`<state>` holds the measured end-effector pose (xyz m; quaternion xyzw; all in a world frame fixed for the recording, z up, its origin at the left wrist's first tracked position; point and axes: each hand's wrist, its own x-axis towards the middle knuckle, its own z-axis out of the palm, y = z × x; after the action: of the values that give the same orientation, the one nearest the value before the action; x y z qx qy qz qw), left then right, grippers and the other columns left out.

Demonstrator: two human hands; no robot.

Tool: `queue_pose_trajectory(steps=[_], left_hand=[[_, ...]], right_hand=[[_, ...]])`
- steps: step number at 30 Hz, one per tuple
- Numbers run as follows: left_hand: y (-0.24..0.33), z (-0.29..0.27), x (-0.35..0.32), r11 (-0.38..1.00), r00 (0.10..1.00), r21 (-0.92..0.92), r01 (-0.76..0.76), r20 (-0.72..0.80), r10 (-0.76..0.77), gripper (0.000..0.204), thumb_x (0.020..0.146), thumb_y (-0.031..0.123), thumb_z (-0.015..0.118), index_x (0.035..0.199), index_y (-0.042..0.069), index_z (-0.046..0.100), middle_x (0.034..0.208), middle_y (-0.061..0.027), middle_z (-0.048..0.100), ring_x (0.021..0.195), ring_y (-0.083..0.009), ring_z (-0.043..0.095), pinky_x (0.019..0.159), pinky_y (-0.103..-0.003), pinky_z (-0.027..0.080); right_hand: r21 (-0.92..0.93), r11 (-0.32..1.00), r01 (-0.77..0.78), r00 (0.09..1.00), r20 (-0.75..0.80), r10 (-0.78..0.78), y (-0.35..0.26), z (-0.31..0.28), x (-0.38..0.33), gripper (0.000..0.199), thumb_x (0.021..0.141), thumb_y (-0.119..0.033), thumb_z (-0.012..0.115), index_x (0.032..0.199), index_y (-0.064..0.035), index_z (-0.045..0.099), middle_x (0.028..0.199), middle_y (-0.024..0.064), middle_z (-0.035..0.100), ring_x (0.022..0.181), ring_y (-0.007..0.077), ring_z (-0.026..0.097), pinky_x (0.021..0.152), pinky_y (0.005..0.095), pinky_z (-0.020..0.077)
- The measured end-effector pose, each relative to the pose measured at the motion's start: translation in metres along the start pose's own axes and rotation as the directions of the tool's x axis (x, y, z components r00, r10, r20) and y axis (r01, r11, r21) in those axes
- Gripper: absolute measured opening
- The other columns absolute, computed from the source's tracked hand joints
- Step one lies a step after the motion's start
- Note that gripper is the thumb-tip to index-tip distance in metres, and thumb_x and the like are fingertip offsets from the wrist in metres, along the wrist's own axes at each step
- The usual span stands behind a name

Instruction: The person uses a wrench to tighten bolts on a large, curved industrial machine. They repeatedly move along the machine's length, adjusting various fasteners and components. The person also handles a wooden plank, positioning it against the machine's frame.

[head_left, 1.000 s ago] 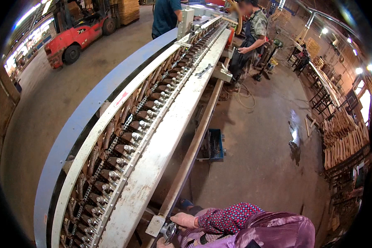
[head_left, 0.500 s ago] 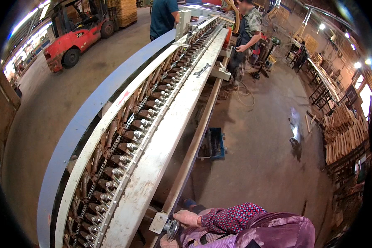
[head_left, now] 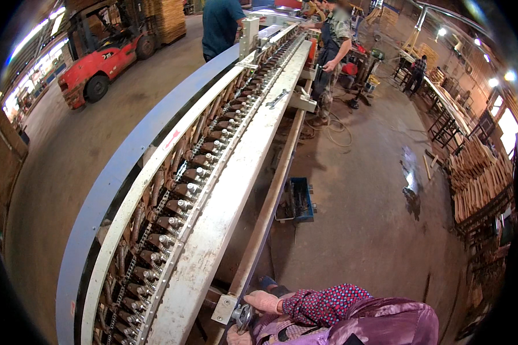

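Note:
At the bottom centre, my right hand (head_left: 263, 301), in what looks like a pale pink glove below a checked sleeve, is closed over the upper side of a shiny round metal part (head_left: 245, 317). My left hand (head_left: 238, 336) is closed at its lower side, partly cut off by the picture's edge. The fingers of both hands are partly hidden. Beside the round part, a bolted metal bracket plate (head_left: 224, 309) sits at the end of a long rail (head_left: 273, 207). Left of it runs a long machine with a white beam (head_left: 224, 213) and a row of spring-loaded bolts (head_left: 181, 204).
A double-ended spanner (head_left: 278, 98) lies on the beam. A blue crate (head_left: 301, 199) stands on the floor. Two people (head_left: 220, 29) (head_left: 334, 52) stand at the machine's far end. A red forklift (head_left: 103, 72) is at the left, stacked wooden pieces (head_left: 480, 178) at the right.
The whole view has shifted slightly. My hands stay at the round metal part, which appears turned a little. A person in dark clothes now shows by the far right bench.

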<state>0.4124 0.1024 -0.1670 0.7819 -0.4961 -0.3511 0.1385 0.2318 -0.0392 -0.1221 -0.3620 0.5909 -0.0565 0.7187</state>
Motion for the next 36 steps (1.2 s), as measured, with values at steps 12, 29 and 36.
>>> queue_pose_trajectory(steps=[12, 29, 36], left_hand=[[-0.019, 0.011, 0.004, 0.998, 0.999, -0.066, 0.025, -0.028, -0.027, 0.028, 0.095, 0.024, 0.053, 0.105, 0.001, 0.065, 0.095, -0.0113, 0.068, 0.084, -0.0232, 0.064, 0.071, -0.034, 0.051], [-0.017, 0.011, 0.006, 0.997, 1.0, -0.072, 0.017, -0.023, -0.019, 0.034, 0.093, 0.032, 0.054, 0.097, 0.0, 0.066, 0.089, -0.0121, 0.068, 0.081, -0.025, 0.064, 0.069, -0.034, 0.052], [-0.018, 0.011, 0.006, 0.997, 1.0, -0.068, 0.02, -0.023, -0.022, 0.037, 0.092, 0.035, 0.054, 0.094, 0.0, 0.067, 0.086, -0.0125, 0.068, 0.079, -0.0257, 0.064, 0.069, -0.034, 0.052]], right_hand=[[-0.07, 0.997, 0.023, 0.998, -0.063, -0.028, 0.004, 0.004, 0.004, 0.047, 0.095, -0.038, 0.044, 0.101, 0.0039, 0.064, 0.083, 0.0163, 0.067, 0.069, 0.0259, 0.066, 0.064, 0.0381, 0.0509], [-0.122, 0.992, -0.018, 0.997, -0.073, 0.009, 0.008, 0.004, 0.01, 0.047, 0.095, -0.037, 0.044, 0.106, 0.0034, 0.064, 0.095, 0.0203, 0.067, 0.085, 0.0306, 0.067, 0.076, 0.0387, 0.0505], [-0.041, 0.999, -0.035, 0.997, -0.076, 0.032, 0.003, 0.006, 0.006, 0.045, 0.095, -0.037, 0.046, 0.104, 0.0027, 0.065, 0.083, 0.0151, 0.067, 0.068, 0.0256, 0.065, 0.062, 0.0376, 0.0502]])
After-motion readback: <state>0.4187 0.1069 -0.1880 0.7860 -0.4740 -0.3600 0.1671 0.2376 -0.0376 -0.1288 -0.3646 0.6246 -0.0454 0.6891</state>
